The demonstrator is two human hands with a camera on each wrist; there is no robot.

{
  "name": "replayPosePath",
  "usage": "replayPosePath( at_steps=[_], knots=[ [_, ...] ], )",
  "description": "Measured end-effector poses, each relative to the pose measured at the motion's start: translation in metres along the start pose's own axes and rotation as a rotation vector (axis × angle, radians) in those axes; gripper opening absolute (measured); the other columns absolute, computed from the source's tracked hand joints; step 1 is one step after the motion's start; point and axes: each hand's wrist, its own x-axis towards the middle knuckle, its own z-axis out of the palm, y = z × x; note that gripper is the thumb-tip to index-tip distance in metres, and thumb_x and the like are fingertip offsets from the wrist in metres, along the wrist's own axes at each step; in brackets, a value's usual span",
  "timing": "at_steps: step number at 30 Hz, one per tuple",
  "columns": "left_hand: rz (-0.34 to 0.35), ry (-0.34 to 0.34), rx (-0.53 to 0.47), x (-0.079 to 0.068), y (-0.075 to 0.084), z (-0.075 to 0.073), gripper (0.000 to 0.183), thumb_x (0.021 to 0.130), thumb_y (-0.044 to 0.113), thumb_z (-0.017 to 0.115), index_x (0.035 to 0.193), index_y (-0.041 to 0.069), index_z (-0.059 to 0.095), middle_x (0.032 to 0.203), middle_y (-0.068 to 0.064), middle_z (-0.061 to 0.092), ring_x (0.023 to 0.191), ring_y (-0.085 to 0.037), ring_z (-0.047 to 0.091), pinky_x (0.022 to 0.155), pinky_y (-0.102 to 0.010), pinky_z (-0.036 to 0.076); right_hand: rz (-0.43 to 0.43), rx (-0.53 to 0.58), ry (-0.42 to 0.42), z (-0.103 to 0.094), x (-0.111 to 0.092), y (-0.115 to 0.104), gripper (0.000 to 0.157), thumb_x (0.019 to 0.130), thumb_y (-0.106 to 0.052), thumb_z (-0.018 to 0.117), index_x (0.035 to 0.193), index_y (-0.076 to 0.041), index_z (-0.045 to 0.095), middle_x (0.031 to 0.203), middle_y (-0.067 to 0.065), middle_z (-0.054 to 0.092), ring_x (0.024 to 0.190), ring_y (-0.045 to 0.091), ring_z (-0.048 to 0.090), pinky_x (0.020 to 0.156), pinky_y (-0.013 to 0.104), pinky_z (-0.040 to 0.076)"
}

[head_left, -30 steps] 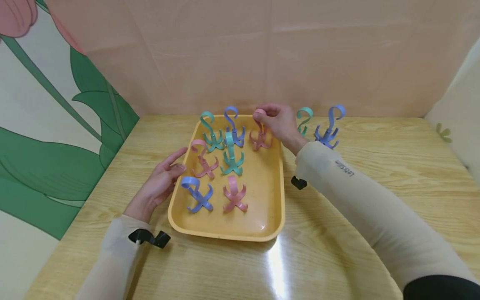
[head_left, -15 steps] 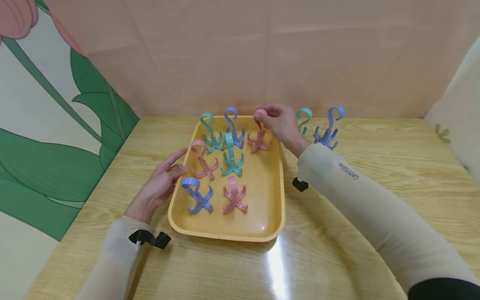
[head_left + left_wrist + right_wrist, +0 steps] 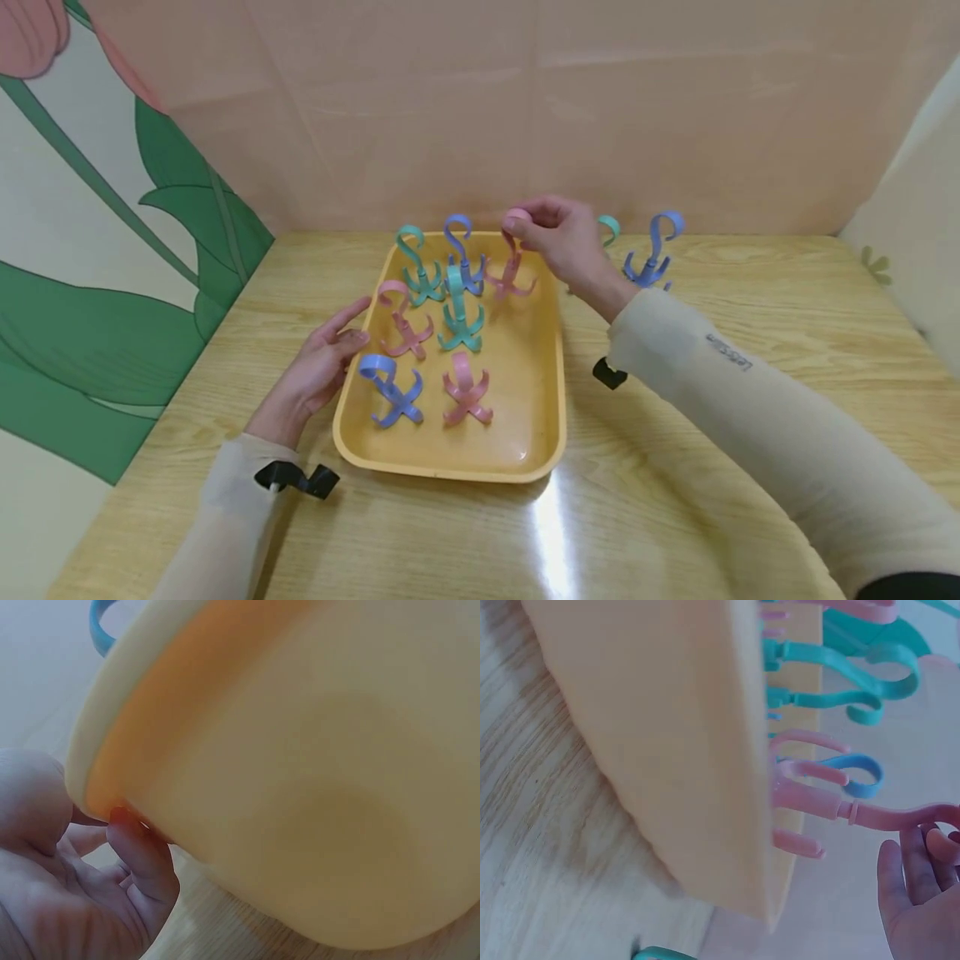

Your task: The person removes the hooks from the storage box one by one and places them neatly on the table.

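A yellow tray (image 3: 525,477) lies in front of me, tilted in the wrist views. My left hand (image 3: 315,375) holds its left side, thumb at the rim; the left wrist view has curled fingers (image 3: 146,859) just under that rim. My right hand (image 3: 566,242) pinches the top curl of a pink multi-claw hanger hook (image 3: 510,271) over the tray's far right corner. In the right wrist view this pink hook (image 3: 810,796) stands above the rim. Inside the tray are more hooks: two pink (image 3: 467,392), two green (image 3: 460,317) and two blue (image 3: 397,398).
Right of the tray, on the wooden table (image 3: 750,333), stand a blue hook (image 3: 652,250) and a green hook (image 3: 609,227), the latter partly behind my right hand. A pink cloth wall (image 3: 450,108) rises at the back, a painted wall (image 3: 67,250) at left.
My right hand has moved slightly up, and the pinched pink hook has shifted left and a little higher. My left hand stays at the tray's side.
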Motion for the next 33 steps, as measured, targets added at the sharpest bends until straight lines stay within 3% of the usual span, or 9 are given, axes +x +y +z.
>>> replayPosePath(
  at_steps=[16,33],
  knots=[
    [-0.012,0.007,0.006,0.0,0.001,-0.002,0.059,0.106,0.009,0.046,0.161,0.021,0.027,0.103,-0.008,0.06,0.078,-0.011,0.064,0.066,-0.026,0.056,-0.067,0.101,-0.057,-0.032,-0.035,-0.023,0.026,0.09,-0.016,0.076,0.111,-0.001,0.074,0.098,0.012,0.073,0.09,0.026,0.071,0.086,0.039,0.058],
    [-0.001,0.016,0.027,-0.005,0.003,-0.007,0.059,0.107,0.01,0.046,0.161,0.02,0.026,0.103,-0.007,0.058,0.083,-0.011,0.063,0.069,-0.026,0.056,-0.123,0.214,-0.049,-0.072,-0.071,-0.028,0.027,0.09,-0.004,0.075,0.113,0.01,0.069,0.092,0.012,0.073,0.083,0.02,0.071,0.082,0.033,0.059]
  ],
)
